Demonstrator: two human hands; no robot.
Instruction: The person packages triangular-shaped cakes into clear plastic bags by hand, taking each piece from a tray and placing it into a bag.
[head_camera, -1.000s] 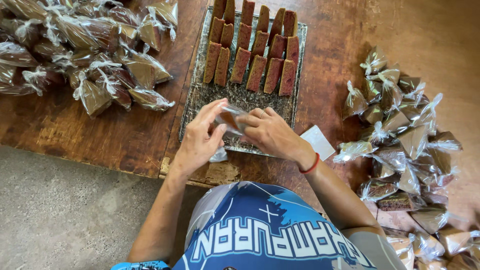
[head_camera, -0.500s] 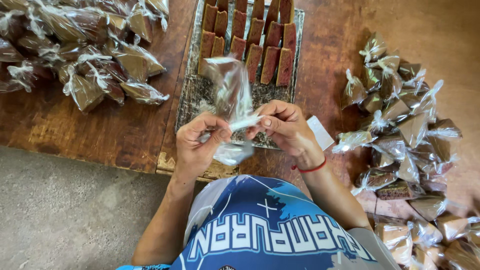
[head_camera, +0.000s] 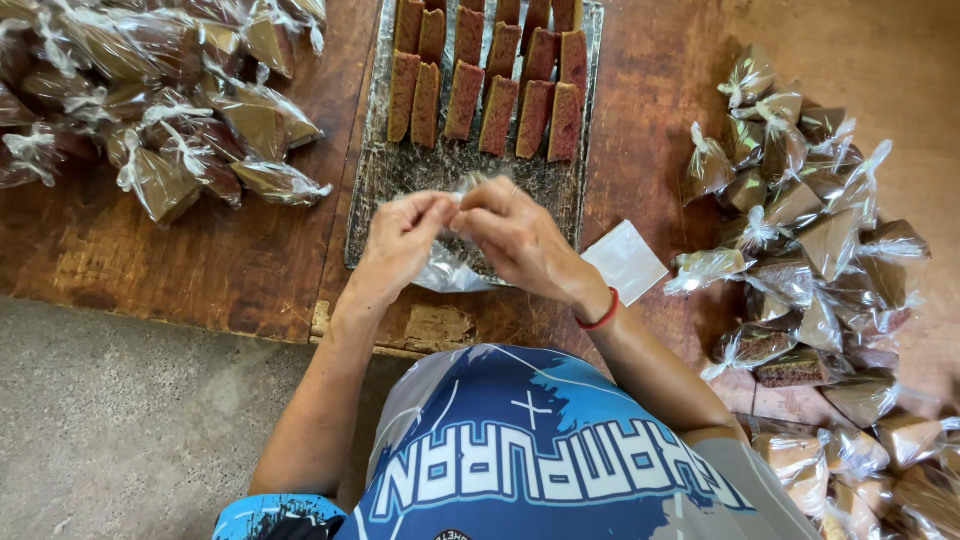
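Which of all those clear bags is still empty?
The clear bag pinched between the left hand and right hand, over the tray. The piled bags at both sides each hold a brown piece.

I sit at a worn, dark reddish-brown wooden desk (head_camera: 200, 265) with a scratched surface and a chipped edge near me. Below it on my left lies a rough grey concrete floor (head_camera: 120, 420). Soft, even daylight falls over everything, with hardly any hard shadows.
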